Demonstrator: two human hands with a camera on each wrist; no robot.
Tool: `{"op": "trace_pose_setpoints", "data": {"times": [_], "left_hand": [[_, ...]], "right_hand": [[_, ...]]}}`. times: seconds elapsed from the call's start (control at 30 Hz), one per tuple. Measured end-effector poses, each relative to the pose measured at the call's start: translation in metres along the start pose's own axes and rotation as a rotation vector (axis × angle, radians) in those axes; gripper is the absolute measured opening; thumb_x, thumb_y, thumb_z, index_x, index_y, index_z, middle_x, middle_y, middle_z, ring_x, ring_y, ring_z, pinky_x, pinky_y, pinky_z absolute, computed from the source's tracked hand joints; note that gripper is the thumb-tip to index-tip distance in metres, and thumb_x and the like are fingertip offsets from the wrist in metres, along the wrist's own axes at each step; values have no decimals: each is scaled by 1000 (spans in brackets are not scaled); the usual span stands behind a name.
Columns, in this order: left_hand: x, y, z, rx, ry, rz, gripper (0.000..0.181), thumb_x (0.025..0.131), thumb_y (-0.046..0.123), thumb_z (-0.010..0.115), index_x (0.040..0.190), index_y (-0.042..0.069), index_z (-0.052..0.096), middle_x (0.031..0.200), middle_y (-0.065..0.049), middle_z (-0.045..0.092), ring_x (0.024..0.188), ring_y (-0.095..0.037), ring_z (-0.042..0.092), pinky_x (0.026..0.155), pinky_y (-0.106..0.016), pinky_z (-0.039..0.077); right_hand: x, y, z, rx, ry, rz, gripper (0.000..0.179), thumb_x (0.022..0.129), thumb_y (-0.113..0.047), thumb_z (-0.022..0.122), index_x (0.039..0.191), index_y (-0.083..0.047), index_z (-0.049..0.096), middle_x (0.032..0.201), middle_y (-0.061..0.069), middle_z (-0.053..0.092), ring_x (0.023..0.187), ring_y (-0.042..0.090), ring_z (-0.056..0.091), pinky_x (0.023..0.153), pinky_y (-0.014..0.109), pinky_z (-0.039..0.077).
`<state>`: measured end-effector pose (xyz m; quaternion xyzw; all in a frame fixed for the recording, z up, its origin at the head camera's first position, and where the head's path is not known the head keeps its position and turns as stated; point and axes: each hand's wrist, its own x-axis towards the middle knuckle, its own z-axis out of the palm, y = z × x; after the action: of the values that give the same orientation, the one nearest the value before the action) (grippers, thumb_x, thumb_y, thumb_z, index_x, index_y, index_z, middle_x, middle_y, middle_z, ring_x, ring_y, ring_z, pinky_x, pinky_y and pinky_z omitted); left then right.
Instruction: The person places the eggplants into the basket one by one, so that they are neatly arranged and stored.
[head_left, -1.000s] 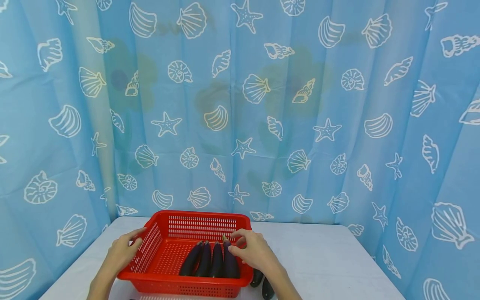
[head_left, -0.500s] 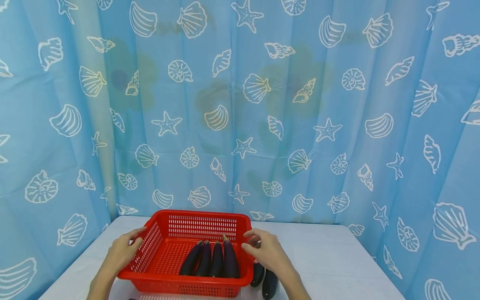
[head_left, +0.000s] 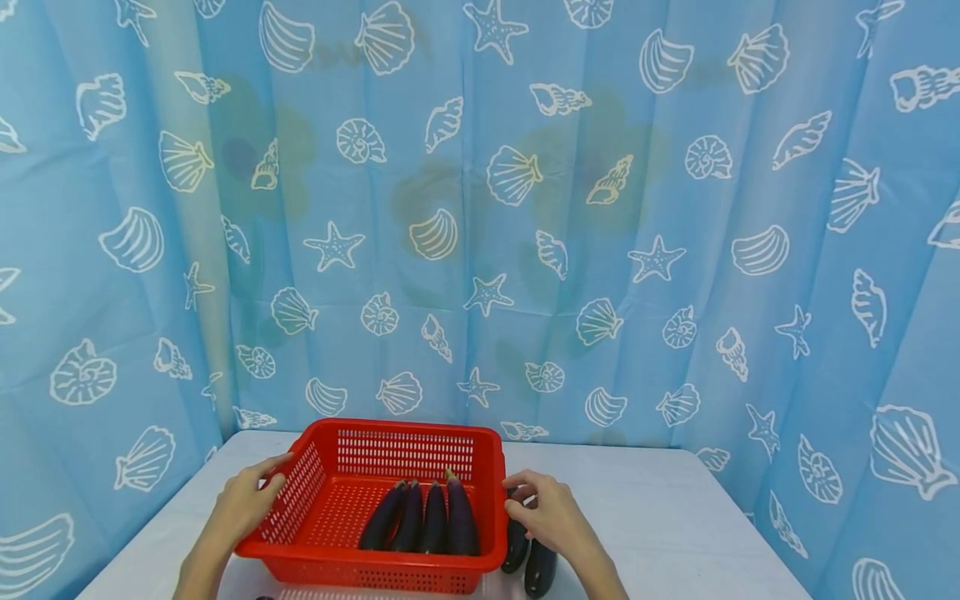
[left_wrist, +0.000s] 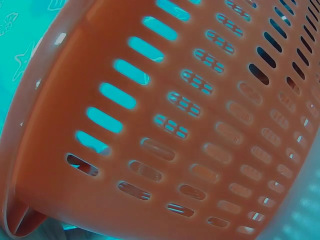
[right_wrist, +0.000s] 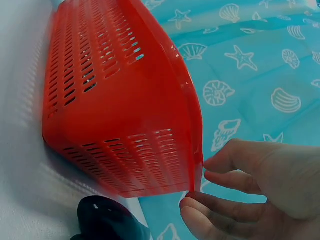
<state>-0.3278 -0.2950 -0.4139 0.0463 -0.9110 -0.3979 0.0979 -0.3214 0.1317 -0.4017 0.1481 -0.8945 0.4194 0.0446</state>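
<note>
A red perforated plastic basket [head_left: 378, 575] stands on the table with several dark purple eggplants [head_left: 420, 525] side by side in its right part. My left hand [head_left: 243, 504] is at its left rim, fingers loosely bent and thumb apart; in the left wrist view only the basket wall [left_wrist: 165, 115] shows, no hand. My right hand [head_left: 551, 512] is just right of the basket, fingers loosely curved with nothing between them. In the right wrist view its fingertips [right_wrist: 212, 165] overlap the rim's corner. Two eggplants [head_left: 540, 567] lie below this hand, partly hidden by it.
A white-covered table [head_left: 660, 517] extends to the right of the basket. Behind and at both sides hangs a blue curtain [head_left: 480, 250] with white shell prints. A dark object [head_left: 264, 597] barely shows at the bottom edge, in front of the basket.
My right hand has moved right, from over the rightmost eggplant in the basket to outside the basket's right rim. My left hand and the basket have stayed in place.
</note>
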Motion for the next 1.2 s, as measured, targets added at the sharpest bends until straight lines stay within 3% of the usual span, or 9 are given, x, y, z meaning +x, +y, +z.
{"op": "trace_pose_setpoints", "data": {"times": [0.2,0.5,0.87,1.2], "left_hand": [[0,0,0,5,-4,0,50,98,17,49,146,3,43,132,-34,53,72,-16,67,59,-35,62],[-2,2,-1,6,-11,-5,50,98,16,49,146,3,43,130,-34,54,71,-16,66,59,-35,62],[-2,2,-1,7,-7,1,50,98,15,49,146,2,43,129,-34,56,69,-16,67,59,-35,62],[-2,2,-1,4,-8,0,50,98,16,49,146,3,43,131,-35,54,71,-16,67,59,-36,62]], "right_hand": [[2,9,1,-1,-21,25,35,84,-9,65,120,-7,66,99,12,72,67,17,62,58,29,59],[3,17,-2,-8,-28,84,37,85,-11,66,121,-6,64,104,15,72,75,17,63,60,30,60],[1,24,-4,-23,-63,127,36,87,-14,68,122,-6,64,101,13,71,70,18,63,62,30,60],[-3,31,-11,-70,-95,193,47,85,-22,74,126,-4,61,104,16,68,73,17,61,66,35,62]]}}
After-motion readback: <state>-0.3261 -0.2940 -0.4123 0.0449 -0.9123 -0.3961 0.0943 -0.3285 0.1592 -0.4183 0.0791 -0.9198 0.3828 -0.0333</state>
